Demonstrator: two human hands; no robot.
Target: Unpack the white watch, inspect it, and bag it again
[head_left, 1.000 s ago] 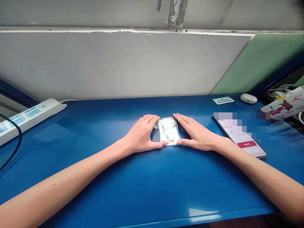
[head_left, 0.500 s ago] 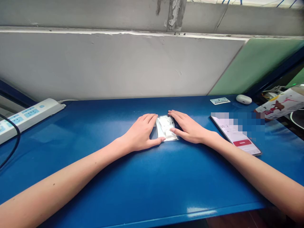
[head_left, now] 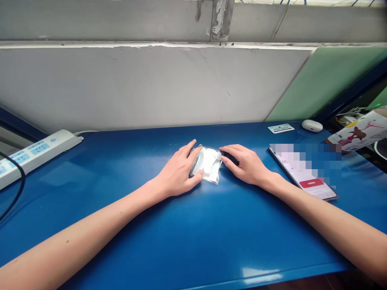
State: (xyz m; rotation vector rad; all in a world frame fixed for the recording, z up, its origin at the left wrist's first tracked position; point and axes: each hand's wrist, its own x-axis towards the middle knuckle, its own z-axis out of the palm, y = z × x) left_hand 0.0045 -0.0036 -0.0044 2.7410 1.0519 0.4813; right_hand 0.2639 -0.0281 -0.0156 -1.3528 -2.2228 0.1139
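A small clear plastic packet with something white and shiny inside lies at a slant on the blue table. My left hand holds it by its left side, the thumb on its face and the index fingertip at its upper left edge. The other fingers of that hand are stretched out. At the packet's upper right corner, my right hand has its thumb and index finger brought close together on a whitish bit. The right hand's remaining fingers are curled and mostly hidden.
A phone with a lit screen lies beyond my right wrist. Behind it are a small card and a white earbud case. A printed box stands at the right edge. At the left lie a power strip and a black cable.
The packet has turned and shifted slightly left. My right hand has moved from lying over the packet to pinching at its corner. My left fingers have spread and partly lifted.
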